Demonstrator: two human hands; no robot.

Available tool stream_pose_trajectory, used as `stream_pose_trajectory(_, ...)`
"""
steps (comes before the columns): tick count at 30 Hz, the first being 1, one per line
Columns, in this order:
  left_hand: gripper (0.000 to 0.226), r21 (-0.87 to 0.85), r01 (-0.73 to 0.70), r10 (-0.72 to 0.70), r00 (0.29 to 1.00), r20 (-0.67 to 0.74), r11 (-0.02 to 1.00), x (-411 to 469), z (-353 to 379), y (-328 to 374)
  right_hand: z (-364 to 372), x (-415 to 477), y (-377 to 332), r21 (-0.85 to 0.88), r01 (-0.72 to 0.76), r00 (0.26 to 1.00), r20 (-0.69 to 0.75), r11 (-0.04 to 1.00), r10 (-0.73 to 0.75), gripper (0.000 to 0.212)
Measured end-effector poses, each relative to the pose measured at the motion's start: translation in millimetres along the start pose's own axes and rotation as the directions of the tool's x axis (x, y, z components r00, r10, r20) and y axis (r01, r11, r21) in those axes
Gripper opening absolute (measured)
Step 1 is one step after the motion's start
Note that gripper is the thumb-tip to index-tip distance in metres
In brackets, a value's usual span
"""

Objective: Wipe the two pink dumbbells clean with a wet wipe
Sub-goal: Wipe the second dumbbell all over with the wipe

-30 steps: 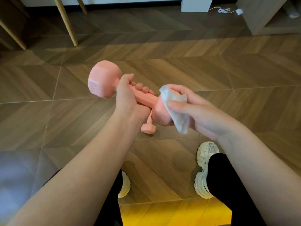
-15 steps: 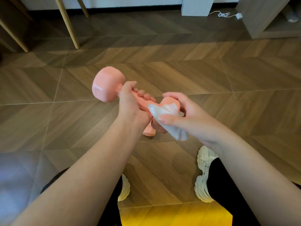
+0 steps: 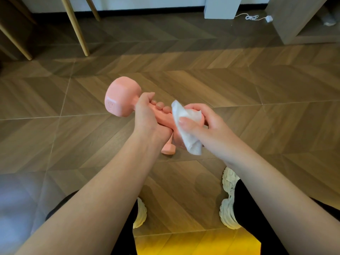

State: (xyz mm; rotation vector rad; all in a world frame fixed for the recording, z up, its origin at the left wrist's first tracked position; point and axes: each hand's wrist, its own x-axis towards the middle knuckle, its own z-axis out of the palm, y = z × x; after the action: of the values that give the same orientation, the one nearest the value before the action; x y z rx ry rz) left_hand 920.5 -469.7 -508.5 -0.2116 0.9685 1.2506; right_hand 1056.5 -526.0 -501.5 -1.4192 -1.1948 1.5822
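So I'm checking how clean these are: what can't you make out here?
Head view only:
- Near head of the held dumbbell: mostly hidden by the wet wipe and right hand.
- Handle: wrapped by the left hand.
- Second dumbbell: mostly hidden behind hands.
- Embossed marking: too blurred.
- Dirt: not discernible.

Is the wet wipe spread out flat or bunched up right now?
Bunched up. The wet wipe is crumpled in the right hand, pressed around one end of the dumbbell, a loose corner hanging below.
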Motion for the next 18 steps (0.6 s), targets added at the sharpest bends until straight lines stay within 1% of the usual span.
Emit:
stream_pose_trajectory(1, 0.034, -0.003, 0.004, -0.004, 1.0, 0.006, 1.0, -2, 1, 0, -3, -1, -3, 0.037, -0.022, 0.999, 0.033, 0.999, 0.021, 0.034)
stream_pose_trajectory(2, 0.034, -0.001, 0.005, -0.005, 1.0, 0.01, 1.0, -2, 2, 0, -8, -2, -6, 0.016, -0.029, 0.996, 0.086, 0.999, 0.028, 0.034)
stream_pose_trajectory(4, 0.033, 0.009, -0.007, 0.007, 1.0, 0.01, 1.0, -2, 1, 2, -17, -2, -7, -0.109, -0.016, 0.981, 0.189, 0.994, 0.036, 0.044)
stream_pose_trajectory(5, 0.033, 0.017, -0.016, 0.015, 1.0, 0.011, 1.0, -2, 1, 2, -18, -2, -5, -0.146, -0.014, 0.979, 0.201, 0.989, 0.044, 0.048)
stream_pose_trajectory(6, 0.032, 0.024, -0.024, 0.024, 1.0, 0.013, 0.999, -2, 1, 3, -18, -2, -3, -0.148, -0.02, 0.983, 0.18, 0.989, 0.047, 0.051)
stream_pose_trajectory(8, 0.032, 0.017, -0.046, 0.045, 0.999, 0.016, 0.999, -3, 1, 2, -10, 0, 1, -0.071, -0.044, 0.995, 0.088, 0.997, 0.05, 0.056)
stream_pose_trajectory(9, 0.033, 0.004, -0.058, 0.058, 0.998, 0.019, 0.998, -4, 2, 2, -6, 1, 3, -0.001, -0.08, 0.995, 0.057, 0.997, 0.08, 0.06)
stream_pose_trajectory(10, 0.034, -0.003, -0.065, 0.066, 0.997, 0.027, 0.998, -5, 3, 3, -4, 2, 4, 0.073, -0.131, 0.99, 0.057, 0.989, 0.127, 0.063)
stream_pose_trajectory(12, 0.035, 0.012, -0.064, 0.063, 0.996, 0.057, 0.998, -7, 5, 3, -4, 4, 3, 0.198, -0.237, 0.965, 0.156, 0.951, 0.208, 0.059)
stream_pose_trajectory(14, 0.035, 0.037, -0.056, 0.052, 0.995, 0.086, 0.998, -7, 6, 4, -11, 4, 0, 0.281, -0.29, 0.94, 0.262, 0.915, 0.218, 0.053)
stream_pose_trajectory(16, 0.034, 0.035, -0.051, 0.047, 0.994, 0.102, 0.998, -7, 5, 4, -19, 4, 0, 0.365, -0.323, 0.926, 0.31, 0.873, 0.213, 0.055)
stream_pose_trajectory(18, 0.032, 0.026, -0.06, 0.057, 0.993, 0.104, 0.998, -8, 5, 4, -19, 4, 2, 0.393, -0.306, 0.933, 0.305, 0.867, 0.191, 0.054)
